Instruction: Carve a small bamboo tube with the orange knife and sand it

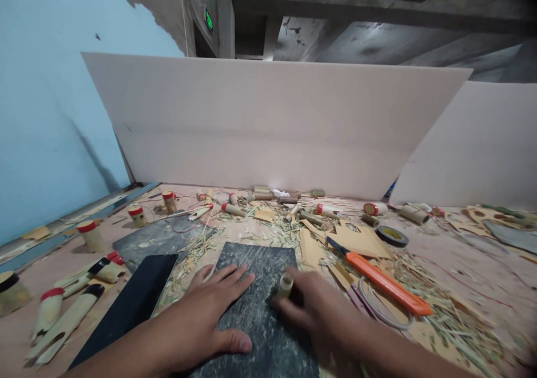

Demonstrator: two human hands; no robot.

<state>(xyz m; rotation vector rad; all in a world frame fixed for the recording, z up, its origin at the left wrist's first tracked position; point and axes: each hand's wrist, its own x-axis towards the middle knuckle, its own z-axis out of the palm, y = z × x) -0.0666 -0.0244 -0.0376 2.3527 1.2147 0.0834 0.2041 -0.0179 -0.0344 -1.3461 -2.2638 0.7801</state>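
Note:
My left hand (213, 311) lies flat on a dark, scuffed board (260, 260), its fingers spread and its thumb apart. Over the right side of that board, my right hand (310, 305) is closed around a short bamboo tube (286, 284), whose pale, hollow end points up between thumb and fingers. The right fingers are slightly blurred, and the lower end of the tube is hidden by them. Just right of this hand lies an orange utility knife (386, 283) with its dark tip pointing away to the left.
Bamboo shavings and tan paper scraps (361, 238) litter the table, with a roll of black tape (392, 236) among them. Left stand red-capped bamboo tubes (89, 236), near a flat black slab (130, 305). A white panel (272, 126) rises behind.

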